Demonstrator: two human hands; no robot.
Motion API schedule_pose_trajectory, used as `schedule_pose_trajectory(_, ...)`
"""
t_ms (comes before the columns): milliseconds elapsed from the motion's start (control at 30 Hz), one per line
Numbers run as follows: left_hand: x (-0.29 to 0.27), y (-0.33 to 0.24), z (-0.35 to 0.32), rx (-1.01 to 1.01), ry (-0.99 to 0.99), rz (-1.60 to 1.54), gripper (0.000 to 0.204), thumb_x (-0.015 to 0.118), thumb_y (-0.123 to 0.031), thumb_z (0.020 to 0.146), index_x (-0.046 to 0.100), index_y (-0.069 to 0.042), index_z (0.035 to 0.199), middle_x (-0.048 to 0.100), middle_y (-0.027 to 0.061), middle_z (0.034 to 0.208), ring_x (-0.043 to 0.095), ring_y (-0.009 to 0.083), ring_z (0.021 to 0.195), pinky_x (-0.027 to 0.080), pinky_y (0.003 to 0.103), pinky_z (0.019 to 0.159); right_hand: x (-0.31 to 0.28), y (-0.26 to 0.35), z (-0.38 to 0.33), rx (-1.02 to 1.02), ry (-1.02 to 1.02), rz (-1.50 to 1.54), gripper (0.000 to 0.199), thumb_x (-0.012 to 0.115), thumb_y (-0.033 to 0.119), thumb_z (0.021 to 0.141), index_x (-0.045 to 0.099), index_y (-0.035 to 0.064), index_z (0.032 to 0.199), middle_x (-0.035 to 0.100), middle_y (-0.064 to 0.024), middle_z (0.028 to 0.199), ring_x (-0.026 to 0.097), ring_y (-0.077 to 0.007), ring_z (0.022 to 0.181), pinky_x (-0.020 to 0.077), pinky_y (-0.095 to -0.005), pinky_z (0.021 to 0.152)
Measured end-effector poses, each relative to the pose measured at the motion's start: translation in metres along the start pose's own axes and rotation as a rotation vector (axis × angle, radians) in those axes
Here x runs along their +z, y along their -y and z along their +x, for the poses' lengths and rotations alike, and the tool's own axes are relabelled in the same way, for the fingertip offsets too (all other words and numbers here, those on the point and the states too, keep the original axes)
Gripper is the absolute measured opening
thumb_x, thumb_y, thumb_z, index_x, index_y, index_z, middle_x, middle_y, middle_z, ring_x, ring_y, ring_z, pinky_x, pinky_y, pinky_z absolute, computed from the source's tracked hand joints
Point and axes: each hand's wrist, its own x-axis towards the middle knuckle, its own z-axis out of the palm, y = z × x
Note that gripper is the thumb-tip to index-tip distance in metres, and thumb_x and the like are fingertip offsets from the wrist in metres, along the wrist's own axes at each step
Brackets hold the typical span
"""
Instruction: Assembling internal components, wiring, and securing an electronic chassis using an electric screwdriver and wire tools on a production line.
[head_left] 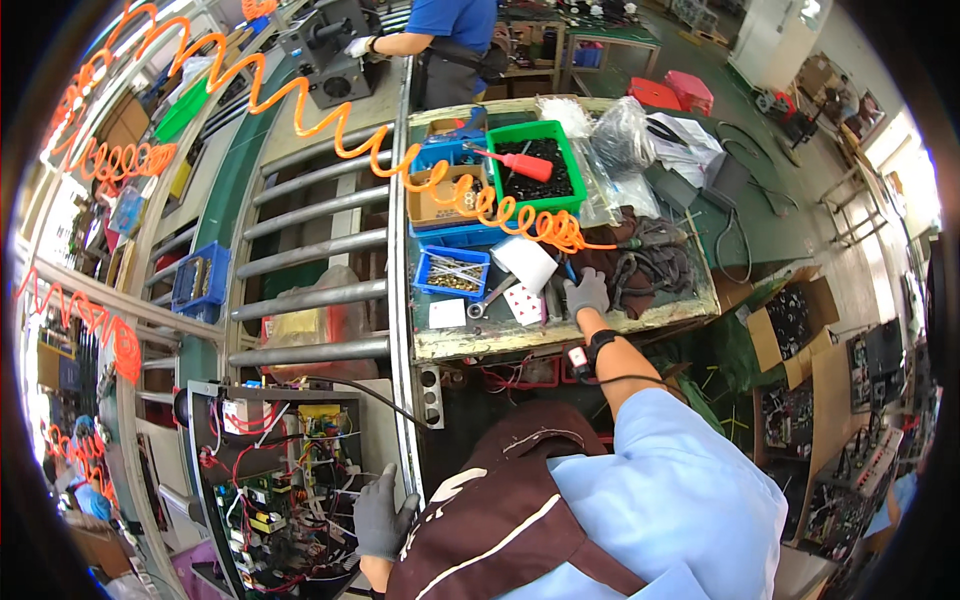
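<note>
On workbench [560, 335], right hand [586, 293] beside playing cards [524, 302], left hand [382, 515] at open chassis [275, 490]

The worktop [520, 338] is a worn, green-topped bench with a chipped pale front edge, standing just beside a roller conveyor [310, 270]. At its far side sits a green bin [573, 165] of dark small parts with a red-handled tool [520, 162] laid across it. Left of that are a cardboard box [432, 205] and blue trays [450, 270] holding metal screws and fittings. Clear plastic bags [610, 140] lie beside the green bin. Toward the near edge lie a white paper sheet [525, 262], playing cards [522, 302], a small white card [447, 313] and a dark bundle of cables [650, 265]. An orange coiled hose [480, 205] trails over the trays. On the conveyor rests an open electrical chassis [280, 480] with wiring and boards.
</note>
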Motion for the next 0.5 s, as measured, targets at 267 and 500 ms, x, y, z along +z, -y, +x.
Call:
schedule_pose_trajectory(267, -0.006, 0.005, -0.002, -0.011, -0.059, -0.005, 0.061, 0.066, -0.032, 0.075, 0.044, -0.006, 0.126, 0.058, 0.0157, 0.096, 0.053, 0.0328, 0.09, 0.043, 0.042, 0.076, -0.046, 0.006, 0.06, -0.166, 0.326, -0.033, 0.042, 0.055, 0.039, 0.072, 0.066, 0.0021, 0.09, 0.064, -0.0198, 0.095, 0.061, -0.0354, 0.089, 0.0478, -0.0423, 0.078)
schedule_pose_trajectory(500, -0.001, 0.008, -0.003, 0.107, -0.094, -0.088, 0.056, 0.063, -0.03, 0.078, 0.045, -0.006, 0.124, 0.058, 0.0157, 0.096, 0.054, 0.0338, 0.089, 0.043, 0.042, 0.076, -0.069, -0.042, 0.022, 0.18, 0.634, 0.682, 0.018, 0.061, 0.02, 0.069, 0.061, 0.0037, 0.061, 0.051, -0.0063, 0.051, 0.043, -0.0154, 0.041, 0.0331, -0.0298, 0.041)
